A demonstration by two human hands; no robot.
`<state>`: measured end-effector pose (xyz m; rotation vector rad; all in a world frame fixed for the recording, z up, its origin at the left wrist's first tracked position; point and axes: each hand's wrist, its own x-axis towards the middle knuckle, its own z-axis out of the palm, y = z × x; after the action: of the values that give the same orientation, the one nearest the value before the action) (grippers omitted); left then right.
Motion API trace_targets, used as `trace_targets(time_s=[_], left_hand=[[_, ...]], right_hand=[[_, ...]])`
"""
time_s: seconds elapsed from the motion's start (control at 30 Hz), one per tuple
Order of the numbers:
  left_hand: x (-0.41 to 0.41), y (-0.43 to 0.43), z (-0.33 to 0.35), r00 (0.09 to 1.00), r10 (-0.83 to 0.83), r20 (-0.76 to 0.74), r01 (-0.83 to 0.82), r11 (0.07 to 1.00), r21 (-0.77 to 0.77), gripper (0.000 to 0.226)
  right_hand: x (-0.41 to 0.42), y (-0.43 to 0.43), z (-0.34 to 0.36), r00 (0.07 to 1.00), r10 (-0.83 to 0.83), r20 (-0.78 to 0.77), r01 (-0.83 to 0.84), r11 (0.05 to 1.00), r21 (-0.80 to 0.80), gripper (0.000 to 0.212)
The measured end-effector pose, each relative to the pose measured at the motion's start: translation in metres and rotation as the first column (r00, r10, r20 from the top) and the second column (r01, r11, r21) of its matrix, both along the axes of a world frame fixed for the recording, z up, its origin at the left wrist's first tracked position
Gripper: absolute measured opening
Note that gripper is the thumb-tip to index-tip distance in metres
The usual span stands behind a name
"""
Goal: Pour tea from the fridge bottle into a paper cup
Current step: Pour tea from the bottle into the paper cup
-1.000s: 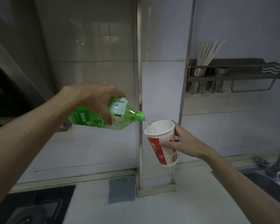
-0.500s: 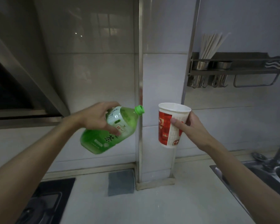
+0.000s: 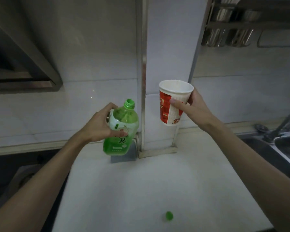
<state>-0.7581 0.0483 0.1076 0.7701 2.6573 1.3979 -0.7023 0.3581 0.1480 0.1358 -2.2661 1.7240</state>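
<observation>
White bench [image 3: 141,190] below a pale tiled wall, dim light. A metal corner strip [image 3: 141,81] runs up the wall. Range hood [image 3: 23,64] at upper left, hob [image 3: 15,173] at lower left. Steel sink [image 3: 288,148] and tap [image 3: 285,124] at right, a wall rack [image 3: 241,24] above them, blurred.

I see 2 hands raised in front of the wall.

Left hand [image 3: 99,126]: curled round the green tea bottle [image 3: 122,131] at the label, thumb on the near face. The bottle's long axis is close to vertical. The neck is up and leans slightly right, and the open mouth points up. The base hangs low over a grey pad [image 3: 124,156] at the rear of the bench; I cannot tell if it touches. Green liquid fills the lower half.

Right hand [image 3: 194,109]: wrapped round the red and white paper cup [image 3: 172,104], thumb across the front, fingers behind. The cup is upright with its mouth up, held off the bench. It sits right of the bottle and higher, apart from it, with the strip between them. The contents are not visible.

1 green cap [image 3: 169,216] lies on the bench near the front edge, well apart from both.
</observation>
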Motion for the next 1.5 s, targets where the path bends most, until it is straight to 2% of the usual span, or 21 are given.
trace_targets(time_s=[0.27,0.5,0.67,0.73,0.9,1.07,1.5], left_hand=[[0.015,0.005,-0.061,0.996,0.074,0.049,-0.077,0.995,0.061,0.066],[0.033,0.004,-0.108,0.989,0.119,0.086,-0.129,0.984,0.122,0.073],[0.042,0.0,-0.142,0.981,0.096,0.167,-0.118,0.985,0.127,0.075],[0.045,-0.001,-0.155,0.979,0.091,0.185,-0.115,0.986,0.121,0.076],[0.056,-0.002,-0.18,0.972,0.1,0.212,-0.124,0.987,0.106,0.077],[0.065,-0.002,-0.204,0.956,0.141,0.256,-0.171,0.981,0.097,0.077],[0.087,0.008,-0.242,0.919,0.179,0.352,-0.228,0.968,0.103,0.079]], right_hand=[[-0.007,-0.003,-0.058,0.993,0.028,0.111,-0.023,0.999,-0.046,0.058],[-0.016,0.002,-0.117,0.976,0.05,0.212,-0.039,0.998,-0.056,0.066],[-0.022,0.009,-0.157,0.961,0.022,0.275,-0.015,1.0,-0.026,0.074],[-0.025,0.011,-0.172,0.958,0.015,0.285,-0.011,1.0,-0.015,0.078],[-0.031,0.013,-0.203,0.95,0.024,0.313,-0.034,0.999,0.026,0.067],[-0.04,0.015,-0.237,0.937,0.03,0.347,-0.048,0.998,0.042,0.078],[-0.053,0.02,-0.296,0.91,-0.018,0.415,-0.008,0.998,0.06,0.076]])
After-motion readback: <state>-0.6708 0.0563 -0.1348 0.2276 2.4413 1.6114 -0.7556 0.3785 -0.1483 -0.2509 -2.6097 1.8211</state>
